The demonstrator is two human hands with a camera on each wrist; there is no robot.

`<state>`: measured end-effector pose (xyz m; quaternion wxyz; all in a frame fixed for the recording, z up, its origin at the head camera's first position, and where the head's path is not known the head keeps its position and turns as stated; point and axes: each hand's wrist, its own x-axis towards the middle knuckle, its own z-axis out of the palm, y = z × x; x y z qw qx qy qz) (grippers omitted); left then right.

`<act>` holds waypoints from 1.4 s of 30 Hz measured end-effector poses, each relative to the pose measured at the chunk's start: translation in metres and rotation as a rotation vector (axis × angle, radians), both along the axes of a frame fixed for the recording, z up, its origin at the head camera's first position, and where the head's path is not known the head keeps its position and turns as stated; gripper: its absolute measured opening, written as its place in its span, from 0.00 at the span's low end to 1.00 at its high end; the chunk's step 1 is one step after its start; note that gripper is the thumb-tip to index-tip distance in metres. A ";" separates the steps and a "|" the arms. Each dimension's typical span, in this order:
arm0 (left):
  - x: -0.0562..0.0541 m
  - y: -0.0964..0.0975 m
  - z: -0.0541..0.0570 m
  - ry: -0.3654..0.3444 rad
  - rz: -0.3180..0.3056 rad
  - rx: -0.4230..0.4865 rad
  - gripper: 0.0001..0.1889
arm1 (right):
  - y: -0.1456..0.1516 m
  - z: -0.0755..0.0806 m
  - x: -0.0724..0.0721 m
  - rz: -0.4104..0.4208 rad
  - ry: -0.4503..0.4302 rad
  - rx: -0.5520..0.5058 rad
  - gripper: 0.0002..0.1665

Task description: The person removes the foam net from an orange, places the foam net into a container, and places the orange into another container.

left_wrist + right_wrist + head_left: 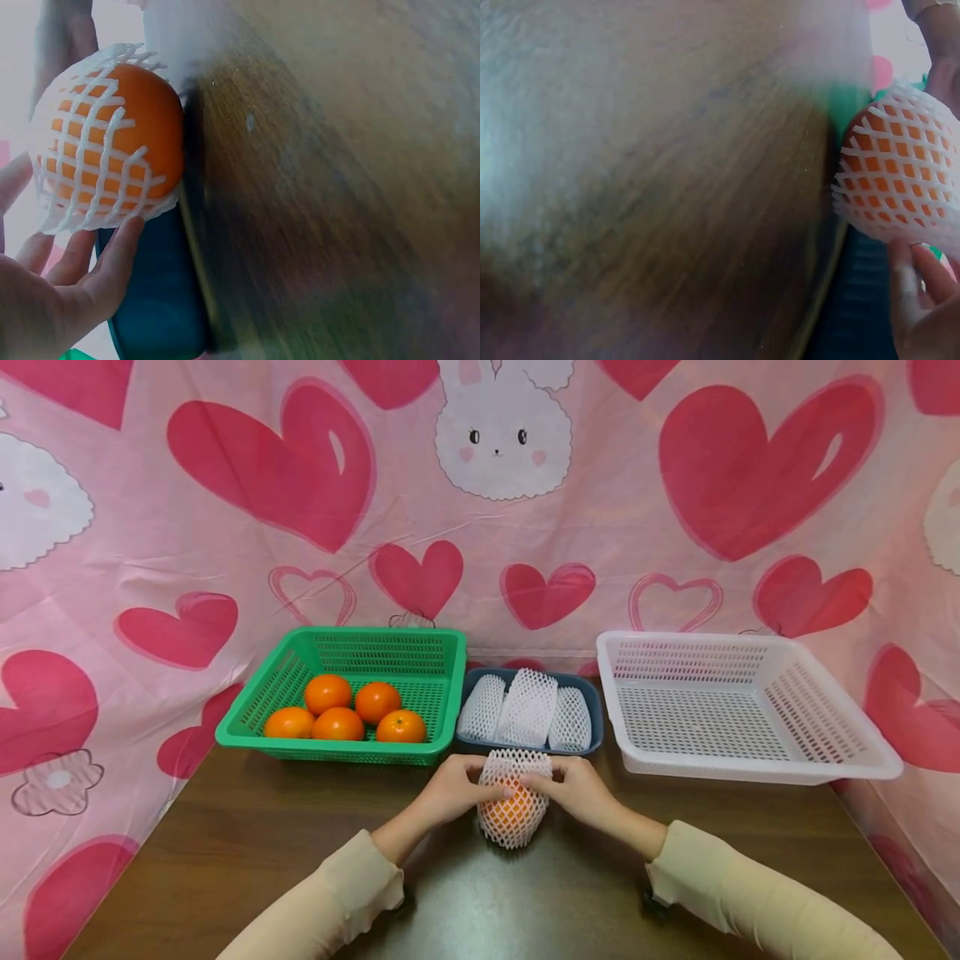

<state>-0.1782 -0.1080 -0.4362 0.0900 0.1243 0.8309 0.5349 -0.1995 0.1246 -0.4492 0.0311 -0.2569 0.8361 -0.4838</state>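
An orange point(504, 806) sits inside a white foam net sleeve point(517, 762) in front of the dark blue tray. From the left, my left hand point(452, 789) pinches the sleeve, thumb across its front. My right hand point(588, 793) does the same from the other side, its thumb near the left one. In the left wrist view, part of the orange point(161, 112) shows bare at the sleeve's open end, with strands of netting point(94, 150) spread over the rest. Mesh point(907, 165) covers most of the fruit in the right wrist view.
A green basket point(337, 747) with several oranges point(327, 693) stands at the left. The dark blue tray point(596, 714) behind my hands holds white foam nets point(527, 710). At the right is a white basket point(750, 766). All stand on a brown wooden table point(247, 835) before a pink curtain.
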 end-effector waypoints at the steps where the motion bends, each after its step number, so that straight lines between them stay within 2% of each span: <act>1: 0.000 0.000 0.000 0.001 0.003 0.009 0.14 | 0.001 0.000 -0.001 0.015 -0.004 0.014 0.12; 5: 0.002 0.001 0.001 -0.001 0.018 0.038 0.13 | 0.002 -0.001 -0.001 0.100 -0.025 0.071 0.22; 8: 0.002 0.002 0.002 0.019 0.030 0.050 0.11 | 0.002 -0.001 -0.001 0.115 -0.048 0.079 0.22; 13: 0.003 0.003 0.003 0.071 0.050 0.052 0.09 | 0.000 0.001 -0.002 0.064 -0.046 0.054 0.13; 19: 0.002 0.003 0.003 0.148 0.094 0.033 0.09 | -0.003 0.004 0.000 -0.004 0.052 0.049 0.11; 22: 0.001 0.003 0.003 0.168 0.104 0.021 0.10 | -0.005 0.005 0.002 -0.017 0.074 0.033 0.10; 25: 0.001 0.001 0.002 0.138 0.082 0.019 0.10 | -0.006 0.005 0.003 -0.029 0.075 0.021 0.10; 29: 0.002 -0.001 0.003 0.049 0.011 -0.010 0.18 | -0.006 0.003 0.003 -0.046 0.082 0.009 0.09; 32: 0.001 -0.004 0.003 0.018 -0.026 -0.038 0.19 | -0.005 0.003 0.002 -0.045 0.072 -0.003 0.09; 37: 0.002 -0.004 0.002 0.018 0.000 0.010 0.14 | -0.003 0.003 -0.001 0.028 0.012 0.005 0.13; 42: 0.002 -0.002 0.003 0.053 0.066 0.051 0.11 | -0.003 0.001 -0.004 0.097 -0.049 0.034 0.19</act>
